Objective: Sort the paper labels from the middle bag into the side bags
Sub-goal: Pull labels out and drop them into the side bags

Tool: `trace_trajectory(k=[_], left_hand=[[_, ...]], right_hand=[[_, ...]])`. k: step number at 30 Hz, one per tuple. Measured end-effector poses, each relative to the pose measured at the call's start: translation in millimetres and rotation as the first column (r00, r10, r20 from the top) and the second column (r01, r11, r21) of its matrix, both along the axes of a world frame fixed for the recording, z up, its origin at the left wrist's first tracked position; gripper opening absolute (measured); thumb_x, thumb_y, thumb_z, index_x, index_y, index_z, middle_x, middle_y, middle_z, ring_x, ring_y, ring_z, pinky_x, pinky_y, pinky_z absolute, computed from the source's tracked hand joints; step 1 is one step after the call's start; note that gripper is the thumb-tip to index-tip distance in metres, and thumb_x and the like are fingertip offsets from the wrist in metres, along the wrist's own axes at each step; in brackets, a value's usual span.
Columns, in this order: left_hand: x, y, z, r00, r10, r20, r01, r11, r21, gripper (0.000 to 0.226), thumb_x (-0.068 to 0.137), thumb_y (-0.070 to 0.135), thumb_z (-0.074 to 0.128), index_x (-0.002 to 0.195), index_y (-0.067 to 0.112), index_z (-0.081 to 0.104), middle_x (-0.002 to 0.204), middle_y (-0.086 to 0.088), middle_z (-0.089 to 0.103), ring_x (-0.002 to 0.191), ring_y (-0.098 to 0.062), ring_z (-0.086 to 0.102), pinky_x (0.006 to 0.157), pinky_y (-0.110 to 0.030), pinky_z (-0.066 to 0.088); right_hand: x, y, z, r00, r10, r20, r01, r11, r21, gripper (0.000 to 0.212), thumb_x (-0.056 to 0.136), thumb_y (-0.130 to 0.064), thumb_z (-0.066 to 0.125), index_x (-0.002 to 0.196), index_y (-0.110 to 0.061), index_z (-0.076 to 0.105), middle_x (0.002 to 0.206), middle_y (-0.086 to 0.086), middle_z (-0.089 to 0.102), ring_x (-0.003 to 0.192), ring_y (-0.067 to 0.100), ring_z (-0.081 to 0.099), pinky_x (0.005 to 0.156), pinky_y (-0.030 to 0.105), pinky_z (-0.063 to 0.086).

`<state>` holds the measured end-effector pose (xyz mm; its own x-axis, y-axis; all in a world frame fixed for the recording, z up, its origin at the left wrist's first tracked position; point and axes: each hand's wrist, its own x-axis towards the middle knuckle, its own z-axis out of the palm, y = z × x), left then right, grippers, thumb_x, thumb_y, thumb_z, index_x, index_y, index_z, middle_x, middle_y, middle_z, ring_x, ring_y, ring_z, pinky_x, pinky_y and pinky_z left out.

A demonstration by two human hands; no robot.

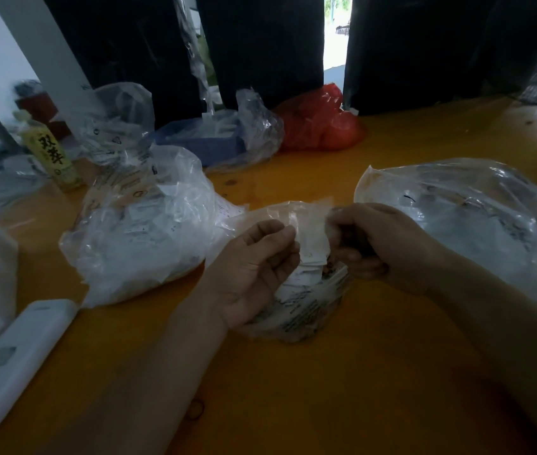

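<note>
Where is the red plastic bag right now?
In the head view, the red bag sits at the table's far edge, centre-right, beside the clear bag over the blue tray.

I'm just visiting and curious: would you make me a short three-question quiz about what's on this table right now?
1. True or false: the left hand and right hand are both at the middle bag.
2. What colour is the bag at the back of the table?
3. The white device lies: A) left of the hands, B) right of them.

Key: 1 true; 2 red; 3 A.
</note>
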<state>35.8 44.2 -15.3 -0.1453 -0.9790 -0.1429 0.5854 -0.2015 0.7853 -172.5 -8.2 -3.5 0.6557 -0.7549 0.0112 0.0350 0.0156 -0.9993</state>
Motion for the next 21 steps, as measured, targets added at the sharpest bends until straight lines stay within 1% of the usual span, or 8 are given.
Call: trace_trajectory(k=[4, 9, 11, 13, 15, 17, 19, 21], left_hand=[[1.2, -1.1, -0.9, 1.0, 0.027, 0.015, -0.027, 1.0, -0.001, 0.022, 0.08, 0.002, 0.071, 0.102, 0.01, 0.069, 0.082, -0.006, 0.072, 0.072, -0.013, 0.072, 0.07, -0.026, 0.063], [0.7, -2.1, -3.7, 0.984, 0.138, 0.117, -0.134, 0.99, -0.045, 0.032, 0.078, 0.006, 0.073, 0.11, 0.008, 0.072, 0.085, -0.006, 0.073, 0.077, -0.012, 0.072, 0.077, -0.023, 0.063], [0.1, -2.2, -4.0, 0.975, 0.175, 0.134, -0.17, 0.984, -0.052, 0.034, 0.075, 0.008, 0.074, 0.109, 0.008, 0.073, 0.089, -0.007, 0.074, 0.08, -0.012, 0.072, 0.077, -0.022, 0.062], [-0.8, -2.6, -5.4, 0.964, 0.209, 0.163, -0.202, 0.977, -0.063, 0.033, 0.073, 0.011, 0.076, 0.106, 0.009, 0.075, 0.094, -0.007, 0.076, 0.084, -0.013, 0.073, 0.079, -0.022, 0.062], [-2.2, -2.5, -6.1, 0.958, 0.222, 0.182, -0.209, 0.974, -0.085, 0.026, 0.073, 0.013, 0.078, 0.099, 0.013, 0.08, 0.093, -0.004, 0.078, 0.084, -0.011, 0.073, 0.078, -0.021, 0.061], [-3.5, -2.1, -6.9, 0.953, 0.239, 0.185, -0.226, 0.97, -0.088, 0.018, 0.08, 0.01, 0.078, 0.097, 0.014, 0.081, 0.095, -0.005, 0.077, 0.085, -0.012, 0.073, 0.078, -0.022, 0.06], [-4.2, -0.6, -7.4, 0.911, 0.303, 0.279, -0.281, 0.953, -0.114, 0.017, 0.092, 0.008, 0.074, 0.108, 0.013, 0.077, 0.104, -0.006, 0.078, 0.095, -0.016, 0.075, 0.085, -0.024, 0.059], [-4.5, 2.3, -9.0, 0.757, 0.404, 0.514, -0.319, 0.914, -0.249, 0.018, 0.098, 0.014, 0.071, 0.115, 0.019, 0.075, 0.109, 0.001, 0.078, 0.104, -0.012, 0.075, 0.09, -0.026, 0.06]], right_hand=[[1.2, -5.5, -6.2, 0.993, -0.095, 0.072, 0.096, 0.995, -0.009, 0.038, 0.1, -0.038, 0.046, 0.082, -0.006, 0.058, 0.059, 0.005, 0.043, 0.044, 0.017, 0.024, 0.042, 0.024, 0.024], [9.5, -7.2, -6.7, 0.973, -0.227, -0.048, 0.225, 0.973, -0.047, 0.075, 0.083, -0.087, 0.037, 0.099, -0.023, 0.073, 0.086, 0.007, 0.069, 0.058, 0.019, 0.055, 0.048, 0.029, 0.043], [11.7, -2.8, -7.5, 0.963, -0.243, -0.119, 0.218, 0.956, -0.195, 0.053, 0.086, -0.076, 0.051, 0.102, -0.03, 0.072, 0.093, -0.003, 0.074, 0.063, 0.015, 0.061, 0.054, 0.026, 0.048], [13.5, 0.5, -7.6, 0.932, -0.328, -0.153, 0.249, 0.889, -0.385, 0.024, 0.094, -0.048, 0.063, 0.1, -0.026, 0.07, 0.09, -0.005, 0.075, 0.06, 0.01, 0.061, 0.058, 0.023, 0.05], [15.7, 4.2, -7.3, 0.904, -0.403, -0.143, 0.305, 0.842, -0.445, 0.016, 0.099, -0.033, 0.059, 0.096, -0.021, 0.07, 0.085, -0.005, 0.075, 0.057, 0.01, 0.06, 0.059, 0.025, 0.051], [17.0, 8.5, -4.5, 0.908, -0.409, -0.092, 0.343, 0.851, -0.397, 0.035, 0.102, -0.046, 0.049, 0.095, -0.019, 0.07, 0.086, -0.003, 0.074, 0.062, 0.014, 0.062, 0.063, 0.029, 0.052], [18.0, 11.6, -1.0, 0.928, -0.365, -0.081, 0.311, 0.874, -0.372, 0.054, 0.095, -0.07, 0.04, 0.099, -0.022, 0.067, 0.091, -0.007, 0.071, 0.07, 0.013, 0.064, 0.065, 0.031, 0.054], [22.1, 14.5, -2.6, 0.915, -0.348, -0.203, 0.211, 0.843, -0.494, 0.06, 0.078, -0.086, 0.046, 0.105, -0.033, 0.056, 0.093, -0.014, 0.065, 0.074, 0.004, 0.064, 0.062, 0.026, 0.053]])
